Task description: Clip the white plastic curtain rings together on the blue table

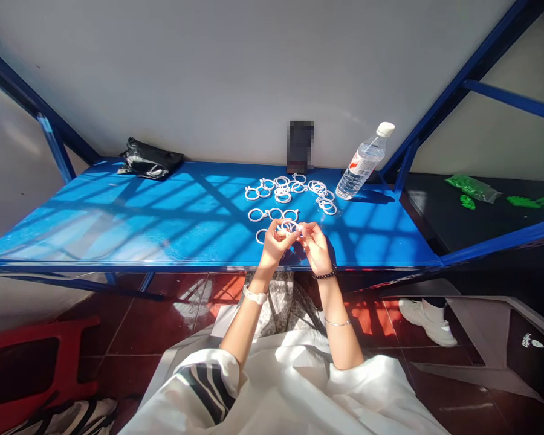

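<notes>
1. white ring [291, 222]: up in my hands over the near part of the blue table [199, 238], left of the water bottle [361, 163] and closer to me than it.
2. left hand [275, 244]: thumb and fingers pinching the ring from its left side.
3. right hand [316, 246]: thumb and fingertips pinching at the ring's right edge; whether on the rim or a small part of it, i cannot tell.
4. loose rings [283, 191]: white, strewn on the table left of the bottle, many overlapping; the closest lie just beside it. a few more sit nearer to me than the bottle, by my left hand.
5. bottle: standing on the table, white cap, clear liquid, label with red on it.
6. dark object [300, 145]: pixelated, left of the bottle, against the wall; not identifiable.
7. black plastic bag [150, 159]: well left of the bottle, at the table's back.
8. green pieces [521, 202]: well right of the bottle, on a dark surface; others in a clear bag [486, 192] there.
</notes>
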The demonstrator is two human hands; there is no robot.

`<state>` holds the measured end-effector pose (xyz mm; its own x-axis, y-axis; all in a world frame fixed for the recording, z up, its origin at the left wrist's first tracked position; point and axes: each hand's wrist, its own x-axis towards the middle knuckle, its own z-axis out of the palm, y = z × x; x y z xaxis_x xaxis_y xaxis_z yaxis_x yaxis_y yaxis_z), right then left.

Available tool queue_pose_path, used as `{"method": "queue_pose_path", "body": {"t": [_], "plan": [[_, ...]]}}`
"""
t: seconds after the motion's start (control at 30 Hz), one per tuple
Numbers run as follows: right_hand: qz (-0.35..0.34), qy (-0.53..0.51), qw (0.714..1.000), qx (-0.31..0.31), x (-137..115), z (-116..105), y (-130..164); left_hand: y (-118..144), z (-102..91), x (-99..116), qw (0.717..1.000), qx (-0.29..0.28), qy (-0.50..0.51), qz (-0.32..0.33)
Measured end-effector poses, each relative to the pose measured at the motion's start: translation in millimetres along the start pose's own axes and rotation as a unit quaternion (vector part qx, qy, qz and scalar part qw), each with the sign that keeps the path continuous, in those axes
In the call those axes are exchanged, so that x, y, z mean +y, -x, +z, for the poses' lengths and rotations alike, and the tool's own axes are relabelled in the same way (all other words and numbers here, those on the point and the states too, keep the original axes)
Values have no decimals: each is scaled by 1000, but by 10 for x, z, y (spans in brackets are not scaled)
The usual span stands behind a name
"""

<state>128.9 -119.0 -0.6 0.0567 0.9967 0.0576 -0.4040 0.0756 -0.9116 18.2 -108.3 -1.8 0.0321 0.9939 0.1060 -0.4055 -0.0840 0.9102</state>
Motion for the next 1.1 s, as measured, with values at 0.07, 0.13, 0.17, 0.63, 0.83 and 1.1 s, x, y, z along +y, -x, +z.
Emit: {"method": "queue_pose_path", "body": {"t": [0.07, 0.13, 0.17, 0.63, 0.83, 1.1], "plan": [[-3, -7, 1000, 0, 5, 0, -1, 5, -6, 11, 1000, -9, 0, -3], [-6, -9, 1000, -1, 14, -3, -5, 10, -14, 15, 1000, -18, 0, -6], [-8, -7, 1000, -2, 20, -6, -7, 12, -18, 17, 1000, -22, 1, -8], [-10, -11, 1000, -18, 56, -26, -25, 29, -21, 26, 999, -38, -3, -6], [0, -37, 999, -31, 20, -6, -16, 26, -12, 31, 999, -42, 3, 0], [13, -58, 998, -6, 19, -2, -28, 30, -18, 38, 999, -50, 4, 0]]}}
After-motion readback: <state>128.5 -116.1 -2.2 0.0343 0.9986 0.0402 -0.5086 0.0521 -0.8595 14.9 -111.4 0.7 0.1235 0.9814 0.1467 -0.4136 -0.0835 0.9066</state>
